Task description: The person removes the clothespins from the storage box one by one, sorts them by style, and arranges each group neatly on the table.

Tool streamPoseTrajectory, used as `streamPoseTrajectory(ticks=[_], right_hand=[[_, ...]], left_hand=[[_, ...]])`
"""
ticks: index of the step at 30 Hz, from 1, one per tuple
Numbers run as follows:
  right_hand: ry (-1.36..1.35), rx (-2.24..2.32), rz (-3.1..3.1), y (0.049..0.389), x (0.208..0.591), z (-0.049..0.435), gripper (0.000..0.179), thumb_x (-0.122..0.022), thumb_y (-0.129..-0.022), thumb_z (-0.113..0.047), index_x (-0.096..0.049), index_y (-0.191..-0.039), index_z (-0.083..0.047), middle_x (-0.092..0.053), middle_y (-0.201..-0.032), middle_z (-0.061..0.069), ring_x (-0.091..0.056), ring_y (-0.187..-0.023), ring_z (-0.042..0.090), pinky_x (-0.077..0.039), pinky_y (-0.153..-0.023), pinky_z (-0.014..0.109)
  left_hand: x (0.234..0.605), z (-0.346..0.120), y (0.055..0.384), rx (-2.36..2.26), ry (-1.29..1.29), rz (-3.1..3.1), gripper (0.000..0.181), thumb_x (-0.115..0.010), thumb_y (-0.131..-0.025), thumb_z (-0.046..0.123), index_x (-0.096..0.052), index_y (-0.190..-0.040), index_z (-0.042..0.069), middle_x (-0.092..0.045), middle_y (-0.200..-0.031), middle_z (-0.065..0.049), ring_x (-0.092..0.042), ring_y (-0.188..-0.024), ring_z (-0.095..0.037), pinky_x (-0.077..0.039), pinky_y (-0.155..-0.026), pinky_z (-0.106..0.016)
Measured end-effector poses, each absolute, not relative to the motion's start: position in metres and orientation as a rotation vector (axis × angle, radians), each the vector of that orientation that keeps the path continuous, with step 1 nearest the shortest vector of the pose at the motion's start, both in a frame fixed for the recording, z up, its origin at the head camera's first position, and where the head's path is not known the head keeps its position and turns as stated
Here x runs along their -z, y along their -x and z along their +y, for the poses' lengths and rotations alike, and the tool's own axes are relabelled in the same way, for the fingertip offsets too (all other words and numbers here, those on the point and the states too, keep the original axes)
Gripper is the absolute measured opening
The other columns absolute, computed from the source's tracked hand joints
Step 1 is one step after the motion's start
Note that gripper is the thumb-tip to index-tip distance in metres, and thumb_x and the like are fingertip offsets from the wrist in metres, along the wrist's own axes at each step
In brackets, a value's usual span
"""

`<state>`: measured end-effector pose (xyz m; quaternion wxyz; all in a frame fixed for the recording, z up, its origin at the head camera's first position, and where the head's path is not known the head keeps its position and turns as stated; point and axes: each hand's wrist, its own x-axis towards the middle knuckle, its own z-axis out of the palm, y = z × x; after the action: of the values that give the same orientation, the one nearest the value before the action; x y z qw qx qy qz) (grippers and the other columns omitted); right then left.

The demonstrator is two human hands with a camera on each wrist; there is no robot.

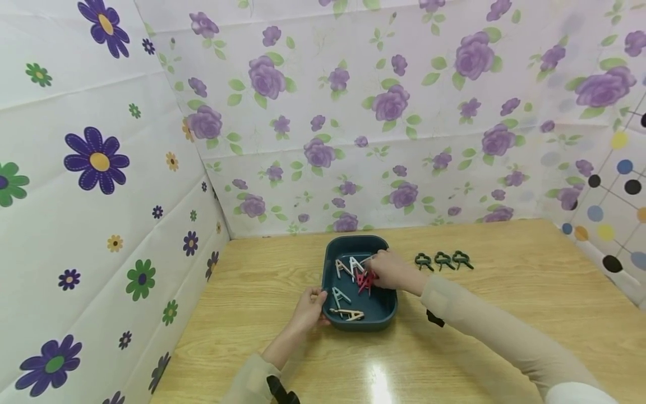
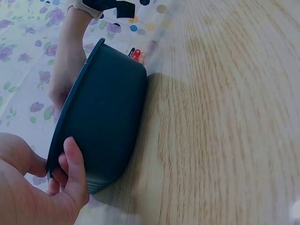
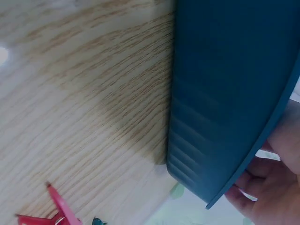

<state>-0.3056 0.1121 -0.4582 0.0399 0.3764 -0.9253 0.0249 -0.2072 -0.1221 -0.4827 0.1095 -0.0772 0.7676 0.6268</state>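
Note:
A dark teal plastic basin (image 1: 330,261) stands on the wooden table with several spring clips lying in it. My left hand (image 1: 308,308) grips its near left rim; in the left wrist view, the thumb and fingers of that hand (image 2: 61,187) pinch the wall. Over the basin's right side, my right hand (image 1: 391,270) reaches in, its fingers by the red clips (image 1: 364,280). Whether it holds one is hidden. Close by lie a white clip (image 1: 355,265) and a pale pink clip (image 1: 343,268). Nearer me are a light blue clip (image 1: 340,295) and a beige clip (image 1: 353,315).
Three dark clips (image 1: 443,260) stand in a row on the table (image 1: 504,292), right of the basin. In the right wrist view, part of a red clip (image 3: 61,213) shows at the lower left edge. Flower-printed sheets (image 1: 323,112) hang behind and at the left.

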Motion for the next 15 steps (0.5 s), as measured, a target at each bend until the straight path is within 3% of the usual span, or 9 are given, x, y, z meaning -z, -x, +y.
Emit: streamPoseTrajectory(ticks=[9,15], right_hand=[[-1.117,-0.231,-2.750,0.295,0.452,0.122,0.027,-0.077,-0.082,-0.024,-0.070,-0.104,-0.012,-0.066,-0.086,0.001,-0.056,-0.078,0.018,-0.048,-0.072,0.038],[-1.089,-0.302,-2.652,0.285,0.448,0.132,0.033,-0.083,-0.075,-0.023,-0.070,-0.103,-0.011,-0.068,-0.084,-0.001,-0.061,-0.075,0.014,-0.053,-0.067,0.031]], left_hand=[[0.482,-0.122,0.207,-1.829,0.238,2.261,0.026,-0.042,-0.104,0.020,-0.043,-0.121,0.001,-0.057,-0.091,-0.010,-0.051,-0.057,-0.009,-0.057,-0.057,-0.028],[0.482,-0.122,0.207,-1.819,0.244,2.261,0.026,-0.042,-0.105,0.020,-0.043,-0.121,0.001,-0.057,-0.090,-0.010,-0.051,-0.058,-0.009,-0.058,-0.058,-0.029]])
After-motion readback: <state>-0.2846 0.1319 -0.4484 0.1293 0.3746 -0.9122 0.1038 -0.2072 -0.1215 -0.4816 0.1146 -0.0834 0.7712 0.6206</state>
